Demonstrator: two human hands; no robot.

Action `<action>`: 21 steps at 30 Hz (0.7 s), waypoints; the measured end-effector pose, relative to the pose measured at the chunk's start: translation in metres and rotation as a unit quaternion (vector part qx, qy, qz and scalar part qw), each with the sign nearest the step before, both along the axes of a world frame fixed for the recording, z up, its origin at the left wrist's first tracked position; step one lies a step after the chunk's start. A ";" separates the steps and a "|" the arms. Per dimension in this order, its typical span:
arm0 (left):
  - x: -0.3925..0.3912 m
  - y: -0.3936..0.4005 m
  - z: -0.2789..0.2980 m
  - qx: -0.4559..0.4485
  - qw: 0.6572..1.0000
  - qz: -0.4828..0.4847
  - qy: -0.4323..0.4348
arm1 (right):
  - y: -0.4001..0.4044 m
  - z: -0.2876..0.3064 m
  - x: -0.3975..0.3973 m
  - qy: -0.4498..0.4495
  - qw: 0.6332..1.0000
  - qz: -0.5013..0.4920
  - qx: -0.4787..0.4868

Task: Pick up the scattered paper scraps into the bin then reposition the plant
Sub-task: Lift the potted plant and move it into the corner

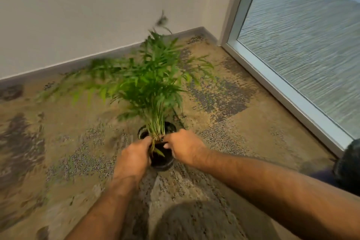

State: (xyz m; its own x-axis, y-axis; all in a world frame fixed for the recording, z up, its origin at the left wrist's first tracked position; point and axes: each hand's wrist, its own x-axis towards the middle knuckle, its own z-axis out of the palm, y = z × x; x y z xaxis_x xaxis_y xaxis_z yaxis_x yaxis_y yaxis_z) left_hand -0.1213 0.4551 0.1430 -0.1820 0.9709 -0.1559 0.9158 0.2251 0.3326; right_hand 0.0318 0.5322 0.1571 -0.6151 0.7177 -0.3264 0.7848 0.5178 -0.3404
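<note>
A leafy green plant (pixel 148 82) grows from a small black pot (pixel 165 163) that sits low over the patterned carpet in the middle of the view. Its fronds lean away from me toward the wall and look blurred. My left hand (pixel 134 159) grips the pot's left rim, thumb beside the stems. On the right rim, my right hand (pixel 184 147) is closed with its fingers curled over the edge. Both hands hide much of the pot. No paper scraps and no bin show in this view.
A white wall with a grey baseboard (pixel 97 58) runs across the back and meets a floor-to-ceiling window frame (pixel 288 91) at the right corner. A dark object (pixel 348 163) sits at the right edge. Patterned carpet (pixel 64 152) surrounds the pot.
</note>
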 end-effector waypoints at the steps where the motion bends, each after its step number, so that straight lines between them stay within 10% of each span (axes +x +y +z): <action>1: 0.002 0.002 0.015 -0.014 1.000 -0.004 -0.014 | -0.002 0.012 0.003 0.000 1.000 -0.007 -0.015; 21: 0.029 -0.108 0.475 -0.133 0.982 -0.019 -0.133 | -0.132 0.466 0.040 -0.004 0.994 -0.053 -0.094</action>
State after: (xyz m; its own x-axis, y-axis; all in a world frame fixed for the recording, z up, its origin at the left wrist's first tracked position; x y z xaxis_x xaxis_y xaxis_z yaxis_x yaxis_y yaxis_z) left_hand -0.0927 0.3470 0.6180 -0.0654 0.8943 -0.4427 0.8144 0.3042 0.4942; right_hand 0.0723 0.3999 0.6231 -0.5360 0.7042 -0.4656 0.8346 0.3590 -0.4178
